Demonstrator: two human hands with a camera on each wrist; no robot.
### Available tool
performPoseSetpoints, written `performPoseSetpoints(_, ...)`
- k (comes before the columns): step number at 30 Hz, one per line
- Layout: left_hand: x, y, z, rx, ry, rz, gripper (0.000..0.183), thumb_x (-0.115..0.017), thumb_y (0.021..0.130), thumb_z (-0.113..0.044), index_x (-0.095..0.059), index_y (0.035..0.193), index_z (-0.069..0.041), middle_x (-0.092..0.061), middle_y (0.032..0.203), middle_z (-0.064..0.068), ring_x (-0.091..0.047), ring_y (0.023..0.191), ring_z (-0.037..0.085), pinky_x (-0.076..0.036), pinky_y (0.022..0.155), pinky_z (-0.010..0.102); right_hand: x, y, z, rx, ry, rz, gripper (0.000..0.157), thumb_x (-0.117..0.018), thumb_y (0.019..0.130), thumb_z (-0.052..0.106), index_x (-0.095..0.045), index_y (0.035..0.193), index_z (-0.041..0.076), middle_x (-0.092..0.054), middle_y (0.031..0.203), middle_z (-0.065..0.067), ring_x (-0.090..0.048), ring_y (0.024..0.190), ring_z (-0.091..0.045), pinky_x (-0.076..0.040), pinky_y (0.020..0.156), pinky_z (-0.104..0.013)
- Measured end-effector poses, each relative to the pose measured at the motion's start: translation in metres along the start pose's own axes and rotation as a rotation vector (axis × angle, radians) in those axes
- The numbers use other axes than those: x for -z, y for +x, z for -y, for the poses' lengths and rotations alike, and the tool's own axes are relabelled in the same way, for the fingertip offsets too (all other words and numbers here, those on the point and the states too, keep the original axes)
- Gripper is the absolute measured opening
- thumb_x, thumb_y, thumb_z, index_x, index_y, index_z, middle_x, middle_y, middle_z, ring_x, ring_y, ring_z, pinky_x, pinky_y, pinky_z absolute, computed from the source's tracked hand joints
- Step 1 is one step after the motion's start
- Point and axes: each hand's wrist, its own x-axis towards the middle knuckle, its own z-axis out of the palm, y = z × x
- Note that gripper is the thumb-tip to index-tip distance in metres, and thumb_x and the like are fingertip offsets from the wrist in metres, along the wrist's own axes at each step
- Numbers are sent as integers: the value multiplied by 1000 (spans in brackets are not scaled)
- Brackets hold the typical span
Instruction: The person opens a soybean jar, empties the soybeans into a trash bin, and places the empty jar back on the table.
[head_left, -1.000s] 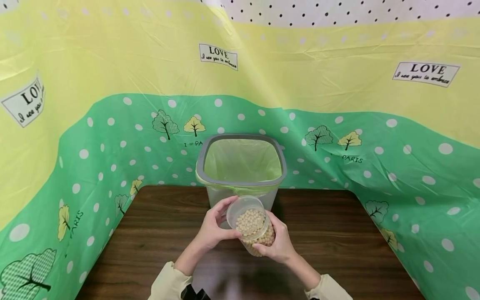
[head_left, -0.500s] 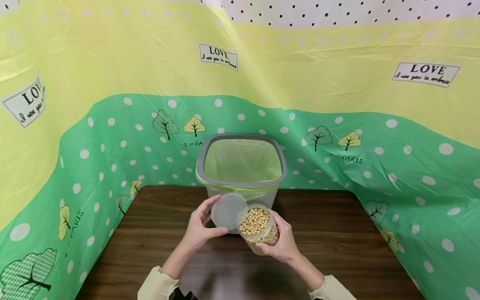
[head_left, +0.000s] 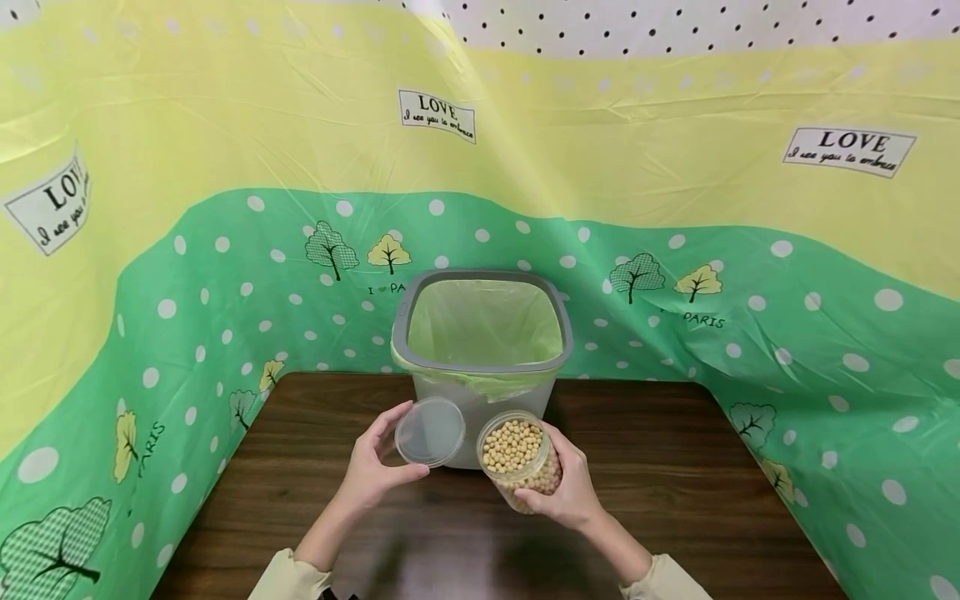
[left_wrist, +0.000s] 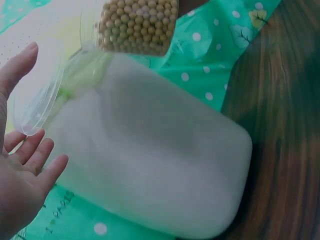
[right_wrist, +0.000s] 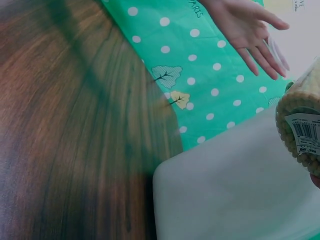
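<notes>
While left (head_left: 365, 468) spans lid (head_left: 431, 432), right (head_left: 572, 490) grips jar (head_left: 531, 482)

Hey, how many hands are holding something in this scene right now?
2: the left hand holds the clear lid in front of the bin, and the right hand holds the jar to the lid's right. No other hands show.

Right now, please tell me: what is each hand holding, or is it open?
Left hand: holding the clear round lid.
Right hand: holding the uncovered clear jar of soybeans.
</notes>
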Motion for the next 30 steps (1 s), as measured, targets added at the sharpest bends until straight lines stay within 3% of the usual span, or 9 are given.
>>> performPoseSetpoints(4, 8, -4, 8, 20, 28, -51, 74, -77, 61, 9, -44, 128, 6, -52, 124, 21, -51, 106, 3, -44, 85, 19, 0, -2, -3, 0, 9, -6, 78, -79, 61, 33, -49, 117, -12, -59, 102, -22, -58, 94, -11, -46, 79, -17)
performPoseSetpoints(12, 23, -16, 31, 87, 40, -130, 73, -74, 63, 13, -42, 128, 9, -48, 125, 25, -51, 105, 0, -43, 85, 14, 2, -5, -4, -31, 36, -4, 77, -79, 62, 33, -50, 123, -3, -60, 107, -16, -59, 95, -12, -47, 80, -19)
performPoseSetpoints(19, 37, -28, 54, 161, 109, -175, 74, -77, 63, 7, -44, 130, 4, -47, 129, 24, -49, 106, -3, -43, 85, 14, 4, -5, -3, -44, 33, 4, 77, -80, 59, 27, -49, 119, -10, -60, 104, -21, -58, 94, -10, -47, 79, -18)
performPoseSetpoints(21, 41, -31, 60, 195, 138, -184, 76, -79, 63, 4, -44, 130, 3, -47, 130, 22, -49, 109, 1, -43, 86, 15, 4, -6, -4, -43, 33, 5, 76, -80, 58, 25, -49, 117, -13, -59, 102, -23, -58, 94, -10, -47, 79, -17)
performPoseSetpoints(25, 48, -36, 73, 267, 198, -188, 79, -80, 62, 0, -42, 131, 4, -46, 131, 21, -47, 115, 19, -44, 88, 20, 5, -8, -6, -57, 26, 3, 77, -80, 57, 25, -49, 117, -12, -60, 102, -22, -58, 94, -9, -46, 79, -17)
performPoseSetpoints(30, 53, -43, 88, 358, 236, -164, 79, -80, 64, -4, -40, 131, 7, -44, 130, 25, -45, 117, 37, -43, 92, 37, 5, -11, -6, -78, 32, 7, 77, -80, 58, 26, -50, 122, -5, -61, 105, -16, -58, 94, -10, -47, 80, -19)
